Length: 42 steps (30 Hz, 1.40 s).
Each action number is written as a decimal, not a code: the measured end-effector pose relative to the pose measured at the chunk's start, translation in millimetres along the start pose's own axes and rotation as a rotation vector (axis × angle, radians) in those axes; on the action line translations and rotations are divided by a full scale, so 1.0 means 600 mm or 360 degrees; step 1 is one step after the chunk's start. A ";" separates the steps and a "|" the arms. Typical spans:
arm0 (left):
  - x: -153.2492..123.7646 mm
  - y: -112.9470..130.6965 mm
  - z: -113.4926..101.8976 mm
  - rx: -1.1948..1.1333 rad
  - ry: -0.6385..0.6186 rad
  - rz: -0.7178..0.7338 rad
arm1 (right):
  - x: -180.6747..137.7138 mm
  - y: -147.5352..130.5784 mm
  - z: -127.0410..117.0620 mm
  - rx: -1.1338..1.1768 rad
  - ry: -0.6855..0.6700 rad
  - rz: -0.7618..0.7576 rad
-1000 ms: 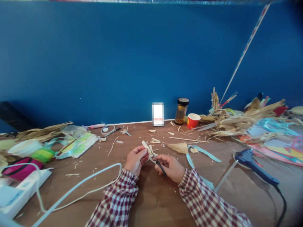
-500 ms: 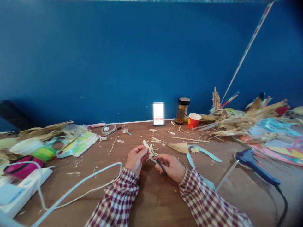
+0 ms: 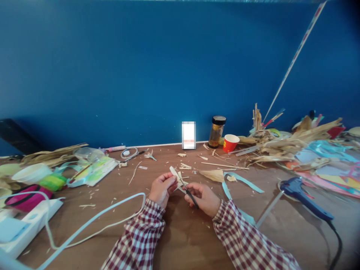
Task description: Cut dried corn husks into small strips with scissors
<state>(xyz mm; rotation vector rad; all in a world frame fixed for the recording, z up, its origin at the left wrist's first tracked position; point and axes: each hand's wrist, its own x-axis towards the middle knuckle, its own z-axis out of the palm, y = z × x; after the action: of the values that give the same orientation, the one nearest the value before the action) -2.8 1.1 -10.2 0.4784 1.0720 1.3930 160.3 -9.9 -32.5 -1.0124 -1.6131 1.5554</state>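
Between finger and thumb, my left hand (image 3: 163,188) pinches a pale cream strip (image 3: 172,171), which looks like dried corn husk. My right hand (image 3: 204,197) is closed around the dark handles of a small pair of scissors (image 3: 191,197). Their blades point up and left and meet the strip just beside my left fingertips. Whether the blades are parted is too small to tell. More pale scraps (image 3: 184,166) lie just beyond my hands, and a wider tan husk piece (image 3: 212,175) rests to the right, next to a light blue ribbon (image 3: 247,183).
At right lies a blue glue gun (image 3: 306,197) with its cord. A red paper cup (image 3: 231,143) and a dark-lidded jar (image 3: 216,132) stand by the wall. Dried husks (image 3: 284,146) heap at back right. A white power strip (image 3: 32,225) and looping cable (image 3: 95,221) occupy the left.
Both hands stay in nearly the same place, with the strip and scissors still held. The scissor blades have shifted very slightly against the strip.
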 end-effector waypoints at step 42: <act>0.007 -0.004 -0.006 -0.0018 -0.0028 -0.0007 | 0.000 -0.004 0.000 -0.0040 0.0020 0.0036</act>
<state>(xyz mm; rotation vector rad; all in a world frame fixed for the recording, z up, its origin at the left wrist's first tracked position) -5.2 3.4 -15.2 0.4790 1.0502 1.3880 160.0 -9.8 -30.4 -1.0549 -1.6213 1.5441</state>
